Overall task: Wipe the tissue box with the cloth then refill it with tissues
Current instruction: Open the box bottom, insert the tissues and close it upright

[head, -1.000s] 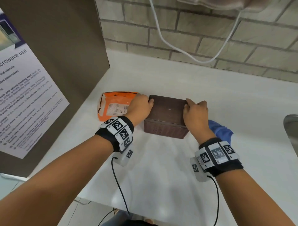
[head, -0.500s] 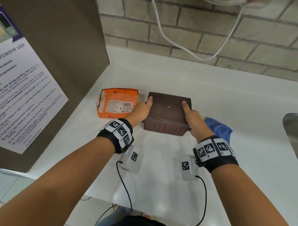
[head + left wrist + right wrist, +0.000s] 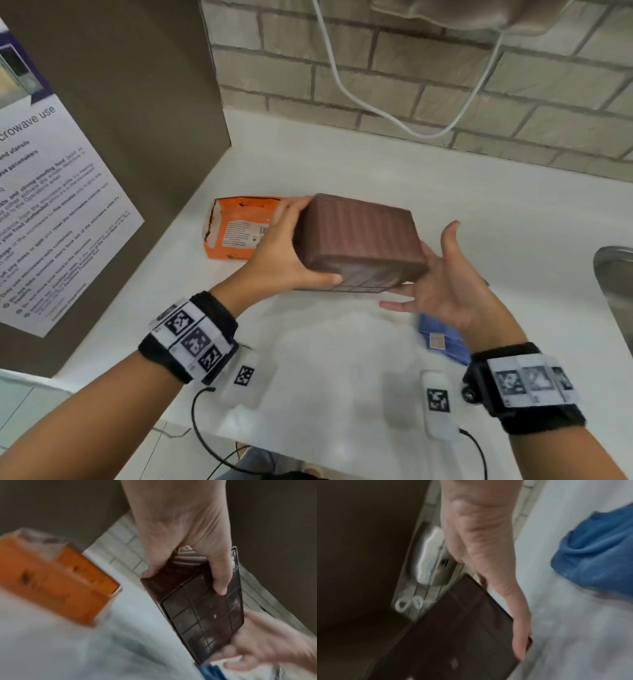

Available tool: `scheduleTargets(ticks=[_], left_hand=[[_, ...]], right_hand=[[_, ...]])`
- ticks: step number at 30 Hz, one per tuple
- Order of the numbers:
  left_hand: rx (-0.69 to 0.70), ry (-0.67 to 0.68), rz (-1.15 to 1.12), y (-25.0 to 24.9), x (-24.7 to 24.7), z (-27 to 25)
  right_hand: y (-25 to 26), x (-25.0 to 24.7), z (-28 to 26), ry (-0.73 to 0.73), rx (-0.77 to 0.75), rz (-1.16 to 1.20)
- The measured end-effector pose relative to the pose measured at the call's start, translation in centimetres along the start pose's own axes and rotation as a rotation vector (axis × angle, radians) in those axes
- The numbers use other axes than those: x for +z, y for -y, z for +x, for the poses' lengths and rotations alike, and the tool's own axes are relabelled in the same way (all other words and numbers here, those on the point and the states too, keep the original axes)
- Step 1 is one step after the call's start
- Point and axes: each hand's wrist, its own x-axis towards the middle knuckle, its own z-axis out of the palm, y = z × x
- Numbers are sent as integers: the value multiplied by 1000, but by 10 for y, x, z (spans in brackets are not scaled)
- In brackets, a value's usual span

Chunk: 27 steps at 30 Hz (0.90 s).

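The brown ribbed tissue box (image 3: 359, 240) is lifted off the white counter (image 3: 342, 359) and tipped, its gridded underside (image 3: 202, 615) facing me. My left hand (image 3: 291, 253) grips its left end, thumb across the underside and fingers over the far face. My right hand (image 3: 445, 281) has straight, spread fingers propping the box's right end from below. The blue cloth (image 3: 442, 339) lies on the counter under my right wrist and appears again as the blue cloth (image 3: 597, 555) in the right wrist view. An opened orange tissue pack (image 3: 236, 228) lies left of the box.
A brown cabinet side carrying a printed notice (image 3: 51, 205) closes off the left. The brick wall (image 3: 411, 85) behind has a white cable (image 3: 394, 116) hanging across it. A steel sink rim (image 3: 613, 270) shows at the right edge. The counter's front edge is near my forearms.
The box sat flat on the counter between both hands; now it is raised and tipped with its underside toward me. My right hand has let go of the side and spread under the box.
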Motion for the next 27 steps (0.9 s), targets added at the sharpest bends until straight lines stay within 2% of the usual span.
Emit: scheduleTargets(ticks=[2,5,6,8,11,14,16,18,21,25,27], left_hand=[[252,56,197,-11,1,-11],[410,138,300,-5,10,-23],[392,137,321,2,13,-25],[249,143,316,14,17,-28],[11,257,225,25,20,-26],[-131,356,-4,30,20,-19],[-170,311,-110,35,20,-12],[-180,221,-80,40,22,-7],[-177,155,-9,48,25,-4],[-183,148,7,59,27,-2],[-176,142,17,59,28,-2]], right_hand=[[5,-7,-8,71,77,29],[9,-6,-12,47,106,-125],[8,-3,-12,27,97,-155],[2,-2,-8,-17,37,-132],[-13,6,2,-56,-169,-40],[-28,13,18,-55,-406,-23],[-36,15,28,-59,-484,-49],[-42,16,36,-44,-506,-75],[-48,14,47,-69,-495,-114],[-52,8,53,-156,-443,-269],[-48,13,48,-267,-438,-440]])
